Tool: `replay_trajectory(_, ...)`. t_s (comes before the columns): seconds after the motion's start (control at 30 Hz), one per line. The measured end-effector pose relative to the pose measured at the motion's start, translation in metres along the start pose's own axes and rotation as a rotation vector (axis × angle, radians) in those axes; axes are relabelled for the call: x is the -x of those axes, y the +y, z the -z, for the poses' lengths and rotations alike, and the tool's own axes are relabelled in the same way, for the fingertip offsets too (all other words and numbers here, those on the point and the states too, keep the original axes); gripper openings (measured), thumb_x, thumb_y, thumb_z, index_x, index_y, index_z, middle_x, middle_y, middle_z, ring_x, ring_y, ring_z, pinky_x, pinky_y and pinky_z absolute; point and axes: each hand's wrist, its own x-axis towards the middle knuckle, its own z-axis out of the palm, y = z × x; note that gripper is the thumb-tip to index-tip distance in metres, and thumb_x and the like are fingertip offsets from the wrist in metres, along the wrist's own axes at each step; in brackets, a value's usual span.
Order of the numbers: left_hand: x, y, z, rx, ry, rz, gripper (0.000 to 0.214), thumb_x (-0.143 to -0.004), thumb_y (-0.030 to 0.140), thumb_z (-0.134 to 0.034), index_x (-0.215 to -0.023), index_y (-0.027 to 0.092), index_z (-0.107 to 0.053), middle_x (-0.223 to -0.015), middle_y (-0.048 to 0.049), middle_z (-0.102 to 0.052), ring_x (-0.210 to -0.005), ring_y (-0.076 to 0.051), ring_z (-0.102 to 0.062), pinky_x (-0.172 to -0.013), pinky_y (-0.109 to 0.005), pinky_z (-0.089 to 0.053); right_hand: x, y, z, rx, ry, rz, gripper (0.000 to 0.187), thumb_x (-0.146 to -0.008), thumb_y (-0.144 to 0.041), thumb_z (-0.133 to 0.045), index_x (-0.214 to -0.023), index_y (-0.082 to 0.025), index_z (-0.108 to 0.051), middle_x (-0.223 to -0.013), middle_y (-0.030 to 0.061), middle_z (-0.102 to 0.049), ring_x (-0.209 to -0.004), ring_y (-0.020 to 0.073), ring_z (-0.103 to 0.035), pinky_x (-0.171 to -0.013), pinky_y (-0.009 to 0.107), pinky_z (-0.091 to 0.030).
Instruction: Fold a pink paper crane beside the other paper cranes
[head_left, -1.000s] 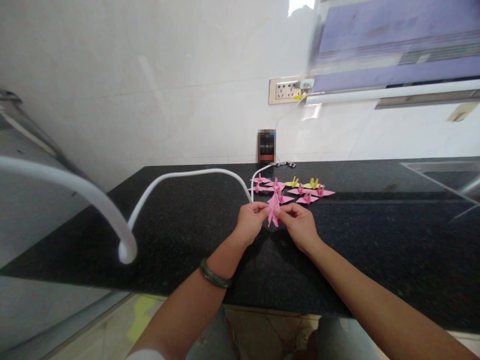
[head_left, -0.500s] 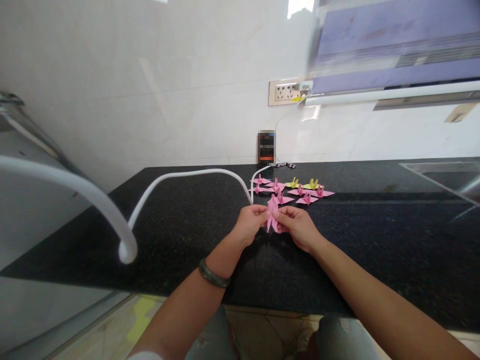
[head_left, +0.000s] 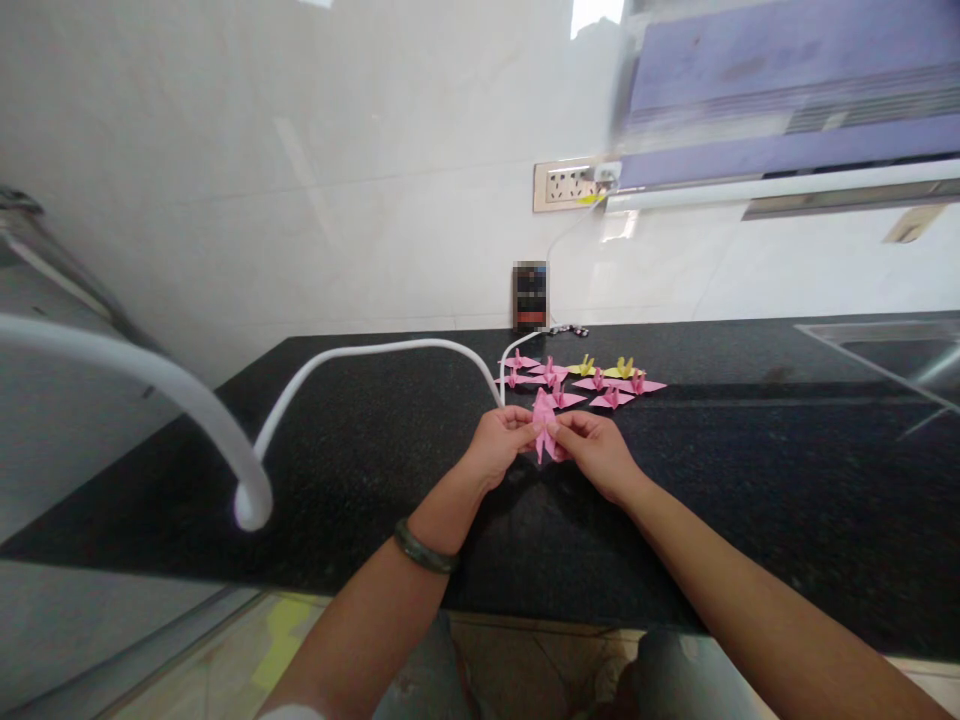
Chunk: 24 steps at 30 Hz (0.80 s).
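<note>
Between my two hands is a folded pink origami paper [head_left: 544, 415], pointed at the top and split into narrow tips at the bottom. My left hand [head_left: 501, 442] pinches its left side with thumb and fingers. My right hand [head_left: 596, 450] is closed on its right side, thumb in front. Just beyond, several finished pink paper cranes [head_left: 611, 397] stand in loose rows on the black countertop [head_left: 375, 450]. Behind them are two yellow paper cranes [head_left: 624, 368]. The fingertips behind the paper are partly hidden.
A thick white flexible tube [head_left: 390, 347] arches over the left of the counter and ends near the cranes. A phone-like device [head_left: 531, 296], blurred, leans on the tiled wall. A socket [head_left: 574, 185] holds a white plug. A glass-topped recess [head_left: 892, 350] lies far right.
The lower tips of the pink paper have shifted, with the right part now turned toward my right fingers. Both hands keep nearly the same place; the view has moved slightly.
</note>
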Motion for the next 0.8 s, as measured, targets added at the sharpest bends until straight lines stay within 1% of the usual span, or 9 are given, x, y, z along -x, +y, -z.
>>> replay_trajectory(0.17, 0.0, -0.002, -0.002, -0.081, 0.067, -0.079, 0.024, -0.053, 0.026, -0.067, -0.064, 0.011, -0.053, -0.054, 0.0001, -0.056, -0.048, -0.007, -0.051, -0.05, -0.021, -0.042, 0.001, -0.001, -0.002, 0.025, 0.01, 0.007, 0.033, -0.064, -0.048, -0.055, -0.064, -0.015, -0.054, -0.051, -0.0015, -0.051, -0.043, 0.0077, -0.042, -0.043, 0.021, -0.036)
replay_trajectory(0.23, 0.0, -0.002, -0.003, -0.063, 0.049, -0.069, 0.023, -0.054, 0.026, -0.066, -0.065, 0.011, -0.053, -0.055, -0.0001, -0.056, -0.049, -0.008, -0.051, -0.051, -0.022, -0.042, 0.001, -0.001, -0.005, -0.021, 0.016, 0.007, 0.031, -0.064, -0.047, -0.055, -0.063, -0.016, -0.052, -0.05, -0.0028, -0.049, -0.042, 0.007, -0.04, -0.042, 0.02, -0.034)
replay_trajectory(0.3, 0.001, -0.002, -0.003, -0.022, 0.019, -0.04, 0.023, -0.055, 0.026, -0.066, -0.066, 0.011, -0.053, -0.056, -0.0005, -0.057, -0.049, -0.008, -0.052, -0.052, -0.023, -0.043, 0.001, -0.001, -0.007, -0.117, 0.011, -0.017, 0.03, -0.064, -0.046, -0.056, -0.062, -0.016, -0.049, -0.049, -0.0041, -0.047, -0.041, 0.0063, -0.039, -0.041, 0.02, -0.033)
replay_trajectory(0.4, 0.001, -0.001, -0.002, 0.028, -0.035, 0.016, 0.024, -0.056, 0.026, -0.065, -0.07, 0.011, -0.054, -0.06, -0.0017, -0.058, -0.05, -0.008, -0.053, -0.054, -0.024, -0.044, 0.0, -0.001, -0.005, -0.203, -0.032, -0.069, 0.03, -0.063, -0.045, -0.057, -0.06, -0.016, -0.048, -0.048, -0.0048, -0.045, -0.039, 0.0057, -0.038, -0.04, 0.019, -0.032)
replay_trajectory(0.47, 0.002, 0.0, 0.0, 0.044, -0.096, 0.044, 0.028, -0.057, 0.027, -0.065, -0.079, 0.012, -0.056, -0.067, -0.0031, -0.06, -0.054, -0.009, -0.055, -0.057, -0.025, -0.044, -0.001, 0.0, 0.0, -0.149, -0.056, -0.08, 0.03, -0.063, -0.044, -0.058, -0.059, -0.016, -0.049, -0.046, -0.0045, -0.046, -0.039, 0.0057, -0.038, -0.039, 0.019, -0.032)
replay_trajectory(0.53, 0.003, 0.0, 0.0, 0.031, -0.154, 0.062, 0.033, -0.059, 0.03, -0.064, -0.086, 0.013, -0.057, -0.072, -0.005, -0.061, -0.058, -0.01, -0.056, -0.059, -0.026, -0.045, -0.002, 0.001, 0.006, -0.047, -0.055, -0.07, 0.03, -0.062, -0.044, -0.059, -0.058, -0.015, -0.05, -0.046, -0.0038, -0.047, -0.038, 0.0058, -0.038, -0.038, 0.019, -0.032)
replay_trajectory(0.6, 0.003, 0.0, 0.001, -0.003, -0.179, 0.082, 0.033, -0.061, 0.035, -0.061, -0.084, 0.011, -0.059, -0.072, -0.0066, -0.061, -0.058, -0.01, -0.056, -0.06, -0.026, -0.044, -0.002, 0.001, 0.01, 0.04, -0.046, -0.054, 0.03, -0.062, -0.043, -0.058, -0.057, -0.015, -0.05, -0.047, -0.0033, -0.047, -0.038, 0.0058, -0.038, -0.037, 0.019, -0.032)
replay_trajectory(0.7, 0.001, -0.002, 0.001, -0.023, -0.14, 0.092, 0.031, -0.06, 0.037, -0.062, -0.076, 0.009, -0.06, -0.066, -0.0062, -0.059, -0.054, -0.01, -0.054, -0.057, -0.026, -0.044, -0.002, 0.002, 0.011, 0.1, -0.043, -0.032, 0.028, -0.064, -0.042, -0.057, -0.059, -0.015, -0.05, -0.048, -0.0036, -0.046, -0.038, 0.0058, -0.038, -0.037, 0.019, -0.032)
replay_trajectory(0.8, -0.001, -0.003, 0.0, -0.028, -0.026, 0.031, 0.028, -0.056, 0.034, -0.065, -0.069, 0.009, -0.06, -0.06, -0.0036, -0.057, -0.051, -0.009, -0.052, -0.054, -0.025, -0.043, 0.0, 0.002, 0.008, 0.163, -0.1, -0.01, 0.028, -0.066, -0.042, -0.055, -0.06, -0.016, -0.05, -0.049, -0.0043, -0.044, -0.038, 0.0055, -0.037, -0.036, 0.018, -0.031)
